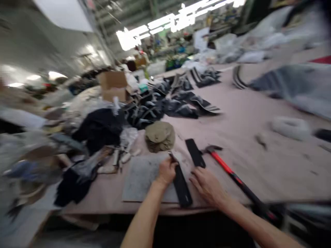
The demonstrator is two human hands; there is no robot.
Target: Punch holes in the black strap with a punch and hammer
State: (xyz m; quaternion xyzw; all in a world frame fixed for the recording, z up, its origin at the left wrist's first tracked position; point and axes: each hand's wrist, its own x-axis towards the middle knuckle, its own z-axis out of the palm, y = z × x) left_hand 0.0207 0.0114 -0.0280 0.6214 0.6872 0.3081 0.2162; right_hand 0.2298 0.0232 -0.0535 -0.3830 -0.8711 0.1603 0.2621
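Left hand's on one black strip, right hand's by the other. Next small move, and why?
Probably close the right hand on the second black strip. It lies loose on the table, just beyond those fingers, while the left hand already grips the first black strip on the grey pad. The red-handled hammer lies untouched alongside. Blur hides finer detail.

Two flat black strips (182, 187) (195, 153)
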